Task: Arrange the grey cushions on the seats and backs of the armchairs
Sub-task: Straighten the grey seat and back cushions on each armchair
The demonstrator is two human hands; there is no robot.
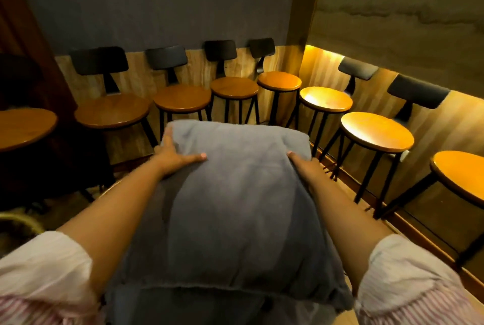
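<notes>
A large grey cushion (233,206) fills the middle of the view, held out in front of me with its far edge raised. My left hand (175,155) grips its far left corner, thumb lying across the top face. On the far right corner sits my right hand (305,165), fingers wrapped under the edge. Below the cushion's near hem, another grey fabric surface (209,306) shows; I cannot tell what it is. No armchair is clearly visible; the cushion hides what lies beneath it.
Several bar stools (233,87) with round wooden seats and dark backrests line the back wall and the right wall (377,132). A round wooden tabletop (23,125) stands at the left. A woven rim (18,220) shows at the lower left.
</notes>
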